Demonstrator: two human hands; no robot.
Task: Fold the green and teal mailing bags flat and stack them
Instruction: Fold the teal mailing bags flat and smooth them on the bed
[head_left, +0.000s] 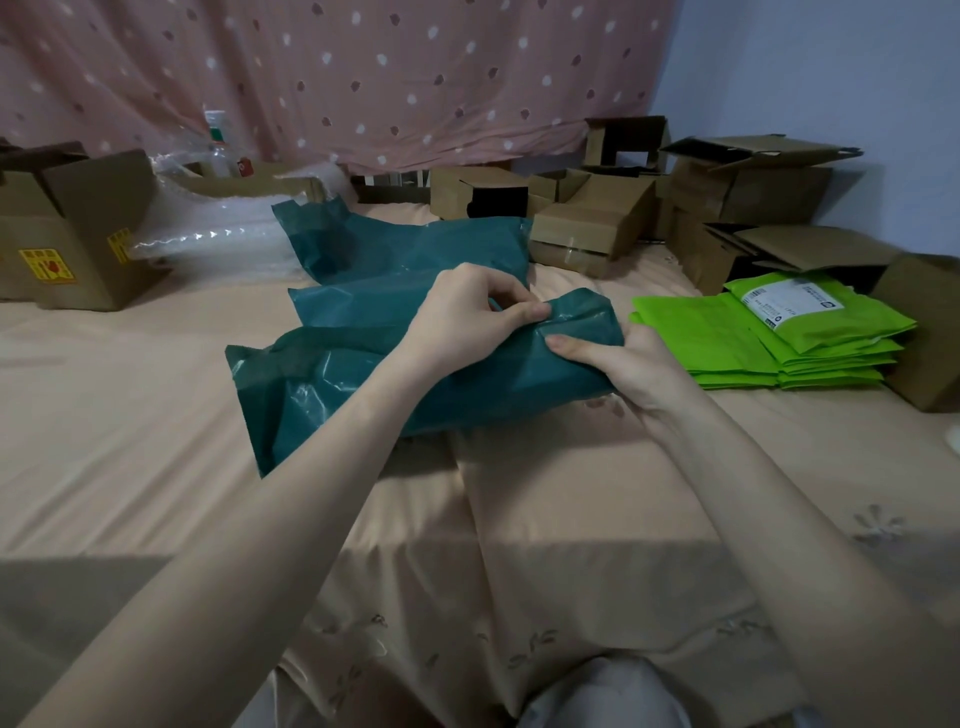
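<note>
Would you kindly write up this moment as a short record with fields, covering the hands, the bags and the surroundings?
surface: bed sheet, peach
left hand: left hand pinches the teal bag at its right end
right hand: right hand holds the same end from below
other teal bags: teal pile behind, loose, unfolded
green bags: green stack at right, folded flat, label on top
clutter: cardboard boxes along the back

Label (791, 304) and box stickers (47, 265) print unreadable.

Stacked bags (769, 343) right of boxes (587, 228)
</note>
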